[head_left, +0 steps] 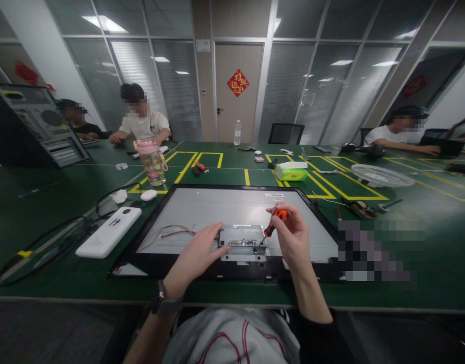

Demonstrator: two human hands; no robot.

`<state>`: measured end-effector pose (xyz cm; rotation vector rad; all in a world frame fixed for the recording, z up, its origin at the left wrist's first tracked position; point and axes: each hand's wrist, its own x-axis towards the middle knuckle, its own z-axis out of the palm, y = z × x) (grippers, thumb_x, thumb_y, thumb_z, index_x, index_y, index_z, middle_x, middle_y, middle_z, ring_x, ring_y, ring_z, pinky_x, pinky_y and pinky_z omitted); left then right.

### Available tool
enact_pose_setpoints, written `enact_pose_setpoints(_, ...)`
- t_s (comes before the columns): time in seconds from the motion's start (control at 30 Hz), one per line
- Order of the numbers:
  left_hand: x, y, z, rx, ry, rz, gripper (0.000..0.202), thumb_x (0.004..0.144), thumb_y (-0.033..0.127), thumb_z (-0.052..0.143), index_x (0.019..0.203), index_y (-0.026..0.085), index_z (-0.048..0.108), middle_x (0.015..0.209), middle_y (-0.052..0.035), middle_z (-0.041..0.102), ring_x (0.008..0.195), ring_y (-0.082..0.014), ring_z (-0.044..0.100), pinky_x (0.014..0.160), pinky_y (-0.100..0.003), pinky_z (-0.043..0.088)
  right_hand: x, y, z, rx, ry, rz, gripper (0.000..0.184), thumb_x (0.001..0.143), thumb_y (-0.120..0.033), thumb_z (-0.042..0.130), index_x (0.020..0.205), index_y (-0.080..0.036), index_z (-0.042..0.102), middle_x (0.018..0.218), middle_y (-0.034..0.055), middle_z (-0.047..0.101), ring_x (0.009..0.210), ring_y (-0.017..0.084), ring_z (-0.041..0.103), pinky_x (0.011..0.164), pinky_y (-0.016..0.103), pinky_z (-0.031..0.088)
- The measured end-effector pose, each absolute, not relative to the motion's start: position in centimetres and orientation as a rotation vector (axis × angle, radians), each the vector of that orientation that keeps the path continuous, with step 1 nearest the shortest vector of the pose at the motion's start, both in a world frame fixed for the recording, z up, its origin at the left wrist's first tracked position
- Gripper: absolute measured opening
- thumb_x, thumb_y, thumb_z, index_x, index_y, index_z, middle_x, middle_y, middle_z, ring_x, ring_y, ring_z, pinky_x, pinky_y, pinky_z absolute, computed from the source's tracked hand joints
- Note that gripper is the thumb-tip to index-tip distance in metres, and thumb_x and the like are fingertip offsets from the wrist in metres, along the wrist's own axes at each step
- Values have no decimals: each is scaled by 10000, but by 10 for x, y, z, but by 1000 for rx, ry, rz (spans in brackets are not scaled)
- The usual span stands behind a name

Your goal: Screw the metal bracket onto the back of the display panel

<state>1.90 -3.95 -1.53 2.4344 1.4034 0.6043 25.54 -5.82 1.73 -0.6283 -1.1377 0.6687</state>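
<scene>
A flat monitor panel [217, 202] with a black frame lies on the green table in front of me. Near its front edge sits a metal bracket [236, 232] with a row of ports and small boards. My right hand [295, 230] grips an orange and black screwdriver [280, 216], which is tilted so that its tip meets the bracket's right front corner. My left hand [202, 250] rests with fingers stretched along the bracket's left side. Thin coloured wires [172, 230] run from the bracket leftward over the panel.
Left of the panel lie a white power bank [109, 232] and black cables [46, 253]. Behind it stand a pink-lidded bottle [151, 162] and a green tissue pack [291, 172]. A white round grille [380, 175] is at right. A computer case [35, 126] stands far left. Several people sit around.
</scene>
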Motion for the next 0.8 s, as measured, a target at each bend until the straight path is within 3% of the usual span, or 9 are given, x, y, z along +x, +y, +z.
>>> enact_pose_setpoints(0.13, 19, -40, -14, 2431, 1401, 585, 587, 928, 454, 557, 1412, 146, 433, 1449, -143, 495, 1331, -266, 469, 1131, -421, 341, 254, -60, 20, -607, -1119, 755, 220, 904, -342, 599, 1087, -265, 692, 1003, 51, 669, 887, 191, 635, 821, 358, 491)
enact_pose_setpoints(0.33, 19, -40, -14, 2438, 1392, 602, 568, 938, 467, 534, 1406, 161, 435, 1441, -141, 504, 1328, -270, 472, 1125, -433, 347, 253, -58, 23, -558, -1082, 720, 130, 762, -279, 770, 882, -272, 718, 872, 9, 622, 879, 180, 606, 848, 354, 492)
enact_pose_setpoints(0.43, 18, -40, -14, 2434, 1385, 614, 561, 938, 464, 533, 1404, 167, 435, 1441, -140, 504, 1324, -269, 477, 1124, -434, 348, 253, -59, 25, -509, -1091, 791, 96, 771, -329, 765, 825, -270, 712, 840, 4, 606, 842, 168, 595, 874, 367, 501)
enact_pose_setpoints(0.63, 19, -41, -12, 2422, 1403, 590, 564, 930, 459, 539, 1398, 160, 441, 1445, -148, 498, 1327, -279, 473, 1123, -441, 346, 248, -62, 25, -508, -1124, 926, 174, 895, -400, 621, 991, -276, 696, 856, 22, 672, 766, 161, 624, 708, 317, 519)
enact_pose_setpoints(0.8, 20, -41, -12, 2430, 1408, 574, 568, 933, 447, 542, 1400, 142, 437, 1447, -155, 492, 1326, -275, 472, 1123, -436, 345, 250, -60, 20, -600, -1144, 870, 212, 908, -351, 609, 1095, -280, 679, 949, 31, 676, 865, 176, 632, 801, 341, 500)
